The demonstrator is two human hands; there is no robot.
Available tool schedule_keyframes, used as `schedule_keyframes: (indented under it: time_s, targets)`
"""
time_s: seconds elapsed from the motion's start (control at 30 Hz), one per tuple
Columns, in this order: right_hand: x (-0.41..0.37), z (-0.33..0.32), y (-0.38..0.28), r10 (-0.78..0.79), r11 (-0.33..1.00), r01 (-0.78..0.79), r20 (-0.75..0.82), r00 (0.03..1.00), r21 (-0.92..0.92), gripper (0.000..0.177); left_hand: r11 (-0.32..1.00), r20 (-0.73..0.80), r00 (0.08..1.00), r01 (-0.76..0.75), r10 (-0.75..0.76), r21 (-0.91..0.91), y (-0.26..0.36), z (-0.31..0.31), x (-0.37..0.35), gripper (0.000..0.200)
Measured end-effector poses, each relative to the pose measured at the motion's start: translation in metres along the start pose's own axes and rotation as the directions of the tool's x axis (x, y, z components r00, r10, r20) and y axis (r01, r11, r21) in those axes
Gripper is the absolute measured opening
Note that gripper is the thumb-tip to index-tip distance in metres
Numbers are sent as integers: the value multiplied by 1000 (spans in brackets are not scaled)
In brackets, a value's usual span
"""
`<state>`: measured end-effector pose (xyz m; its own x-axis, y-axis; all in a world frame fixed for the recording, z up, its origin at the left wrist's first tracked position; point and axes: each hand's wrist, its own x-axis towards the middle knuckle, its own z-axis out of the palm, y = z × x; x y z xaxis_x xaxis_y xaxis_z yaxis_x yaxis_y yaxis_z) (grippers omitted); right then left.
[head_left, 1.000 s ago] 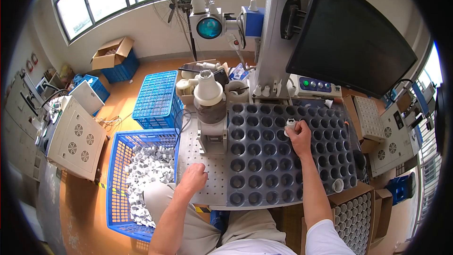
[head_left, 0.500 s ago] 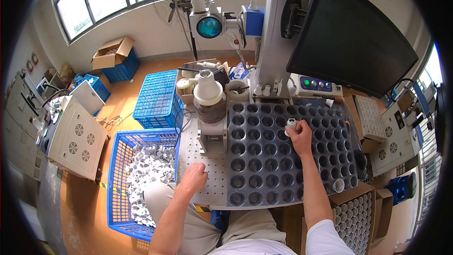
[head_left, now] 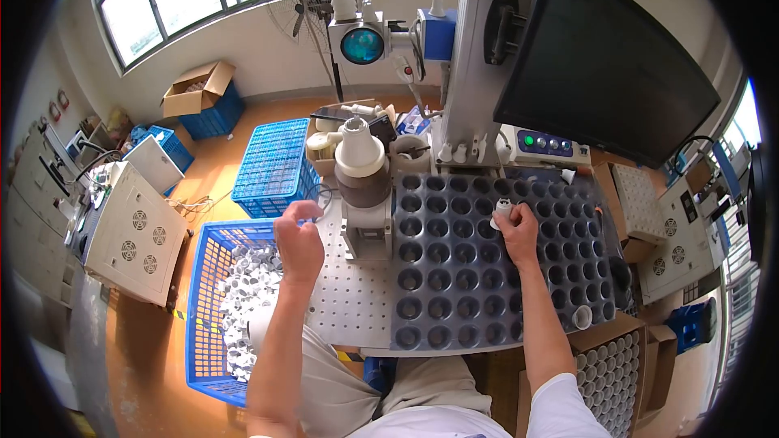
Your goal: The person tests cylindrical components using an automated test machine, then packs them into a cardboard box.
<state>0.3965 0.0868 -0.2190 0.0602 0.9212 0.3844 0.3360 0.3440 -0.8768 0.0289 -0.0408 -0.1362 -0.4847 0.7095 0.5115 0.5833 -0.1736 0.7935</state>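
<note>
Over the black tray of round cups [head_left: 453, 294], the right hand [head_left: 521, 237] pinched a small white plastic part [head_left: 503, 208], just as it had a moment earlier. It was hard to tell if the part touched the tray. The left hand [head_left: 299, 245] had moved up from the metal plate with little holes [head_left: 349, 300] to near the blue basket [head_left: 231, 233]. Its fingers curled loosely and looked empty, so the right hand seemed to mind the part alone.
</note>
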Motion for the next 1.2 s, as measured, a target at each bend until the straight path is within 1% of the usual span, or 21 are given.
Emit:
schedule_keyframes:
  time_s: [0.1,0.17,0.27,0.3,0.37,0.4,0.47,0.5,0.53,0.6,0.67,0.7,0.73,0.8,0.87,1.0,1.03,1.07,1.13,1.17,1.2]
  targets:
    - [14,3,-11,49,992,-48,3,999,113,38,989,-183,973,-146,139,-22,60,14,63,25]
    - [24,21,-66,64,953,-77,51,997,294,38,977,-168,966,-208,198,-44,70,38,91,21]
    - [35,67,-159,-115,841,14,153,981,541,37,986,189,981,67,-37,-154,96,55,107,19]
    - [38,83,-180,-167,836,38,188,968,547,37,988,146,986,-58,79,-141,98,48,108,22]
    - [37,116,-216,-279,823,112,225,934,556,37,973,107,982,-131,153,-188,105,7,105,25]
    - [36,131,-222,-307,852,135,274,911,506,38,977,12,980,-196,197,-82,93,-15,102,28]
    - [29,156,-218,-334,883,190,291,897,429,39,993,-68,992,-108,105,-45,48,-65,87,27]
    - [29,160,-217,-341,877,192,289,895,441,39,993,-194,978,-65,83,97,13,-85,75,27]
    - [30,164,-215,-347,871,192,289,892,452,39,962,-218,976,86,-29,257,-44,-114,62,20]
    - [23,169,-208,-347,853,185,267,899,487,39,860,-366,906,5,213,511,-106,-133,13,12]
    - [23,172,-209,-376,816,215,211,902,536,39,865,-187,982,90,5,494,-101,-115,-30,9]
    - [21,174,-199,-354,827,179,245,902,533,33,877,-41,998,-15,39,480,-86,-90,-48,10]
    - [15,173,-200,-372,805,212,194,908,553,30,889,113,990,-123,80,442,-72,-64,-62,11]
    - [-1,163,-190,-379,793,287,67,923,537,25,901,340,936,-66,-93,429,-62,-11,-80,13]
    - [-26,119,-169,-406,888,351,145,902,297,25,911,484,863,-73,-147,406,-47,18,-93,16]
    - [-73,-13,-113,-185,959,246,345,920,-140,28,898,648,749,-181,-138,400,-83,16,-115,8]
    - [-81,-53,-99,-96,922,216,351,931,-320,32,870,649,727,-153,-222,469,-73,9,-111,6]
    - [-89,-92,-91,38,856,136,322,946,-499,41,894,633,757,-160,-160,417,-77,1,-114,5]
    - [-111,-156,-90,342,552,-5,221,913,-834,67,930,641,756,-131,-130,343,-80,-7,-113,6]
    - [-120,-176,-90,447,477,-92,152,881,-874,69,925,638,755,-121,-150,361,-75,-7,-111,6]
    - [-130,-191,-83,466,442,-75,157,871,-894,68,919,630,758,-109,-169,378,-67,-5,-111,7]
